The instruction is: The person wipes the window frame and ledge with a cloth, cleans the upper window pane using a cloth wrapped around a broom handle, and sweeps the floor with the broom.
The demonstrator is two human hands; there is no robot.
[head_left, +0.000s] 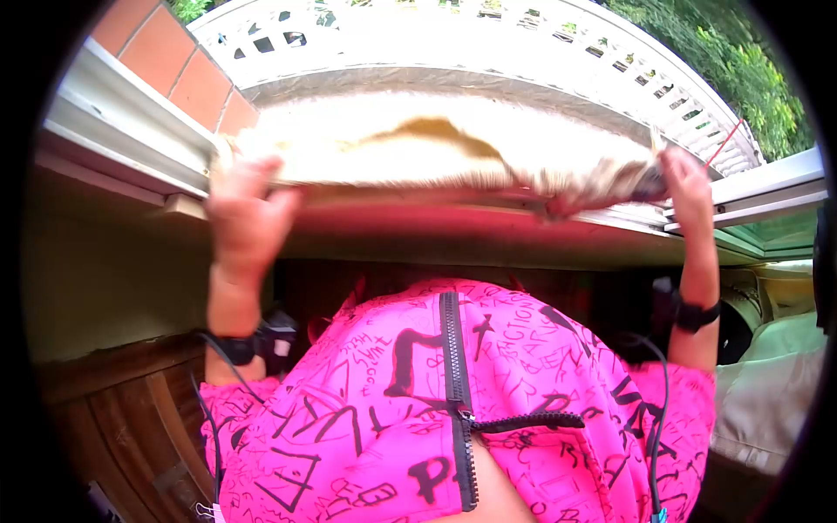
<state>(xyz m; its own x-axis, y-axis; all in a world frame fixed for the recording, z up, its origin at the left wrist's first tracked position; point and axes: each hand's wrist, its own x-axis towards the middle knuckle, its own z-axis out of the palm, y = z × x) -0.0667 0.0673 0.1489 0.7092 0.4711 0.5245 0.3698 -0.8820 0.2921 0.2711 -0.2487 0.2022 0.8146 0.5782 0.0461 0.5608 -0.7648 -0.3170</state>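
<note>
A pale, fringed cloth or mat [392,148] with a brownish patch stretches across the window opening, overexposed and partly blurred. My left hand [248,205] is closed on its left end, beside the white window frame. At the right end, my right hand [684,179] grips a bunched, darker part of the same cloth. Reddish edging shows along the cloth's lower side, between the two hands. Both arms reach forward, with dark bands on the wrists.
A white openwork railing [645,83] curves beyond the window, with green foliage behind. Orange tiles [166,57] are at upper left. White window tracks [122,122] flank the opening. Wooden furniture [131,427] stands lower left, and pale fabric [767,392] lies at right.
</note>
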